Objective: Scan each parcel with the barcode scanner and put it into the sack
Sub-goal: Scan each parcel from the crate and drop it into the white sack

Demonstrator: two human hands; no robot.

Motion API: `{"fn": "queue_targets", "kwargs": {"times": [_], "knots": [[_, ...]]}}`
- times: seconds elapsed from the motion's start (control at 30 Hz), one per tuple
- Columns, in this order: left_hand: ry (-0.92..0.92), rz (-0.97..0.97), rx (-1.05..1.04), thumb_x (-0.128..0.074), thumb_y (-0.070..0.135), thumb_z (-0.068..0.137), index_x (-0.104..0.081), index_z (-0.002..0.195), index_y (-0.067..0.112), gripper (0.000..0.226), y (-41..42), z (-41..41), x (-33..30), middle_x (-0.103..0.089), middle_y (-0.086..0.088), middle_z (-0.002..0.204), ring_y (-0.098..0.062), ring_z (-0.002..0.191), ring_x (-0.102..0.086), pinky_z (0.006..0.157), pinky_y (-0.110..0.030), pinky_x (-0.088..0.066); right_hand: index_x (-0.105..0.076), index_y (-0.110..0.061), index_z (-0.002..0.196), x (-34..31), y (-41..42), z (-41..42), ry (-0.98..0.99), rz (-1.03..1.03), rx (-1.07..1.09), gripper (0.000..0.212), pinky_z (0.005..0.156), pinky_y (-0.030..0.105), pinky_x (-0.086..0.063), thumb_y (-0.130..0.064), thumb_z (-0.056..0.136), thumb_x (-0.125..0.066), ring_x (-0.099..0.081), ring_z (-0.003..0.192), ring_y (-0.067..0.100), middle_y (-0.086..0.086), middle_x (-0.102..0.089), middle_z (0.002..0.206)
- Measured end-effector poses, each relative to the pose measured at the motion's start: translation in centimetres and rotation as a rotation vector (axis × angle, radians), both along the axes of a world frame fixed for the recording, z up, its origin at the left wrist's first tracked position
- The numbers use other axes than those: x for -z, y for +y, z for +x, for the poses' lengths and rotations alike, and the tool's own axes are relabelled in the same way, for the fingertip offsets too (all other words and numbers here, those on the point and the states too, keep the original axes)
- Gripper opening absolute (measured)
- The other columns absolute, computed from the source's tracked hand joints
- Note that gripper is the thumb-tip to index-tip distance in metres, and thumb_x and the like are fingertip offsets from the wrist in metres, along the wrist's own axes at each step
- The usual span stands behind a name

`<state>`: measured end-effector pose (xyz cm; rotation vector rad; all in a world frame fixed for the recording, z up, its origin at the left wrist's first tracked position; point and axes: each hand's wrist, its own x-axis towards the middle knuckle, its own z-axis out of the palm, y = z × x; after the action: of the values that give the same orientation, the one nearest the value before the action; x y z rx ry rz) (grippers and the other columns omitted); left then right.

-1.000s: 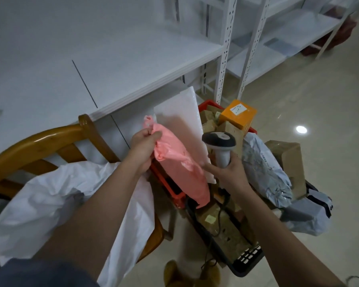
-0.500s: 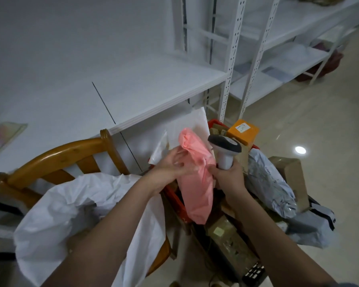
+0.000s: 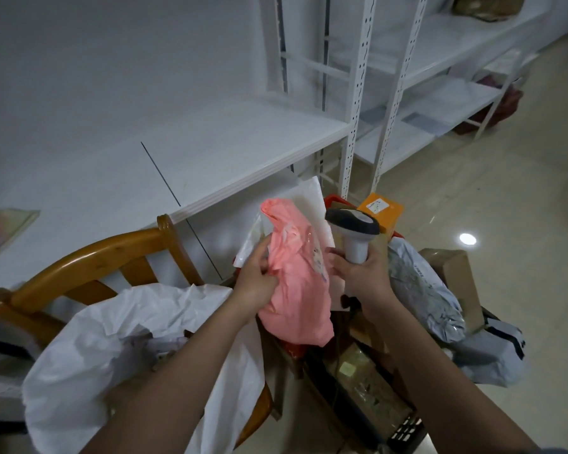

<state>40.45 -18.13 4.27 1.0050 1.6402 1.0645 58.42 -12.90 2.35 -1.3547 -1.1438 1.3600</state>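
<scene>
Currently, step in hand: I judge it as the scan of the pink parcel [image 3: 295,283], not yet its drop into the sack.
Left hand: my left hand [image 3: 256,276] grips the pink parcel by its upper left edge, fingers curled into the plastic.
Right hand: my right hand [image 3: 361,273] is clenched round the handle of the barcode scanner [image 3: 353,227], head up, just beside the parcel.
Parcel place: held in the air above the red crate [image 3: 335,200], right of the white sack [image 3: 112,348] on the wooden chair [image 3: 89,260].
Next move: probably turn the label toward the scanner head, then carry the parcel left into the sack mouth.
Writing: a label shows on the pink parcel and on the orange box [image 3: 382,211]; both are too blurred to read.
</scene>
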Motion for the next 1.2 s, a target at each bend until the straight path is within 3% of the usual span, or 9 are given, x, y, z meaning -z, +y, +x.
{"fn": "queue_targets", "kwargs": {"times": [0.13, 0.23, 0.37, 0.5, 0.57, 0.73, 0.87, 1.03, 1.2], "knots": [[-0.186, 0.042, -0.119, -0.048, -0.018, 0.088, -0.044, 0.141, 0.034, 0.075, 0.4, -2.8, -1.6, -0.068, -0.011, 0.117, -0.025, 0.099, -0.07, 0.075, -0.041, -0.06, -0.062, -0.021, 0.108, 1.1, 0.6, 2.0, -0.078, -0.054, 0.136, 0.035, 0.045, 0.02, -0.048, -0.022, 0.079, -0.082, -0.069, 0.081, 0.025, 0.006, -0.072, 0.097], [-0.324, 0.122, -0.16, -0.05, -0.022, 0.085, -0.045, 0.143, 0.032, 0.079, 1.1, -4.5, -3.0, -0.069, -0.01, 0.117, -0.025, 0.105, -0.068, 0.081, -0.042, -0.058, -0.056, -0.011, 0.131, 1.8, 0.9, 3.0, -0.077, -0.16, 0.134, 0.069, 0.054, 0.026, -0.047, -0.038, 0.074, -0.085, -0.064, 0.092, 0.028, 0.012, -0.068, 0.114], [-0.408, 0.187, -0.151, -0.045, -0.027, 0.081, -0.048, 0.14, 0.034, 0.085, 1.9, -5.4, -4.3, -0.07, -0.004, 0.118, -0.023, 0.109, -0.067, 0.085, -0.042, -0.057, -0.04, -0.019, 0.144, 1.5, 1.1, 3.1, -0.057, -0.24, 0.119, 0.092, 0.046, 0.021, -0.044, -0.048, 0.07, -0.085, -0.058, 0.093, 0.02, 0.007, -0.062, 0.12], [-0.474, 0.218, -0.139, -0.043, -0.028, 0.082, -0.046, 0.141, 0.034, 0.086, 2.2, -5.5, -4.2, -0.069, -0.004, 0.121, -0.023, 0.108, -0.067, 0.079, -0.039, -0.058, -0.025, -0.023, 0.151, 0.9, 1.4, 3.1, -0.073, -0.394, 0.079, 0.108, 0.051, 0.03, -0.047, -0.044, 0.066, -0.089, -0.054, 0.11, 0.026, 0.006, -0.05, 0.135], [-0.479, 0.221, -0.153, -0.045, -0.025, 0.084, -0.048, 0.14, 0.034, 0.082, 2.2, -5.7, -4.0, -0.069, -0.005, 0.121, -0.024, 0.107, -0.068, 0.078, -0.039, -0.058, -0.03, -0.018, 0.15, 1.3, 1.6, 3.2, -0.046, -0.403, 0.096, 0.104, 0.055, 0.034, -0.052, -0.031, 0.067, -0.091, -0.057, 0.108, 0.028, 0.01, -0.053, 0.135], [-0.128, 0.052, -0.304, -0.07, 0.017, 0.089, -0.032, 0.146, 0.035, 0.071, 1.8, -5.5, -2.5, -0.058, -0.004, 0.129, -0.022, 0.11, -0.062, 0.09, -0.043, -0.054, -0.059, -0.01, 0.112, 1.7, 1.7, 3.9, 0.037, -0.279, 0.264, 0.042, 0.043, 0.026, -0.048, -0.004, 0.076, -0.08, -0.064, 0.069, 0.021, 0.009, -0.066, 0.088], [-0.136, -0.104, -0.205, -0.079, 0.048, 0.075, -0.045, 0.137, 0.025, 0.074, 1.6, -3.9, -1.5, -0.058, 0.0, 0.132, -0.019, 0.112, -0.06, 0.099, -0.045, -0.049, -0.053, -0.022, 0.11, 1.4, 1.7, 4.2, 0.028, -0.176, 0.298, 0.044, 0.053, 0.028, -0.046, -0.004, 0.079, -0.077, -0.061, 0.07, 0.016, 0.0, -0.062, 0.085], [-0.109, -0.019, -0.209, -0.087, 0.019, 0.071, -0.033, 0.146, 0.03, 0.093, 1.4, -1.8, -0.1, -0.043, 0.005, 0.138, -0.013, 0.121, -0.046, 0.1, -0.036, -0.045, -0.048, -0.029, 0.121, 1.4, 1.2, 4.2, 0.002, -0.069, 0.271, 0.056, 0.062, 0.026, -0.046, -0.01, 0.08, -0.079, -0.058, 0.084, 0.006, -0.011, -0.059, 0.097], [-0.075, 0.011, -0.385, -0.082, 0.004, 0.072, -0.044, 0.132, 0.025, 0.074, 2.1, -0.4, 0.4, -0.055, 0.002, 0.116, -0.017, 0.104, -0.056, 0.085, -0.035, -0.052, -0.045, -0.032, 0.123, 1.2, 0.9, 4.5, -0.028, -0.028, 0.245, 0.058, 0.061, 0.023, -0.046, -0.012, 0.08, -0.079, -0.057, 0.085, 0.004, -0.014, -0.058, 0.099]]}}
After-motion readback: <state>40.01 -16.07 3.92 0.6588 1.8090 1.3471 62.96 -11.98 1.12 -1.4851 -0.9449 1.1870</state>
